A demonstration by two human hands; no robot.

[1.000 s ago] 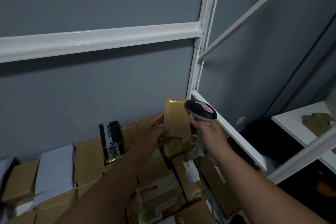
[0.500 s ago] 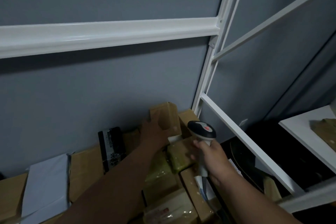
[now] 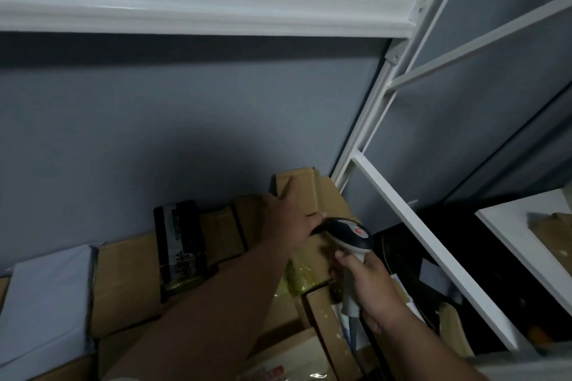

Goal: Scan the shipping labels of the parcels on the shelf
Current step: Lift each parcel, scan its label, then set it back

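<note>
At the far left a grey poly mailer (image 3: 46,303) lies flat on the pile of parcels, its right edge against a brown cardboard carton (image 3: 127,284). Next along, a black box with pale print (image 3: 179,244) stands upright against the grey wall (image 3: 154,120), with more brown cartons packed beside and behind it.

The left hand (image 3: 286,222) reaches up and forward from the lower middle, its forearm crossing over the cartons. Its fingers are laid over the near face of a small cardboard parcel (image 3: 305,191) that stands on end at the back of the shelf, close to the wall and just left of the white shelf upright (image 3: 371,120). The thumb lies along the parcel's lower edge — the hand grips it rather than just touching it, though the fingertips are partly hidden by the parcel's edge. No shipping label shows on the face turned this way.

Just right of that hand is the barcode scanner (image 3: 348,233), dark-headed with a red mark on top, its head almost meeting the left thumb and pointing toward the parcel's lower corner. The right hand (image 3: 370,287) is wrapped round the scanner's pale handle, fingers curled tight, with one finger at the front where the handle meets the head. Below it lie a yellowish plastic-wrapped packet (image 3: 297,278) and further cartons, one with a white label partly hidden by the scanner handle.

To the right, the white side rail (image 3: 433,250) of the shelf slants down — beyond it a second white shelf (image 3: 526,244) carries a brown packet (image 3: 554,232).
</note>
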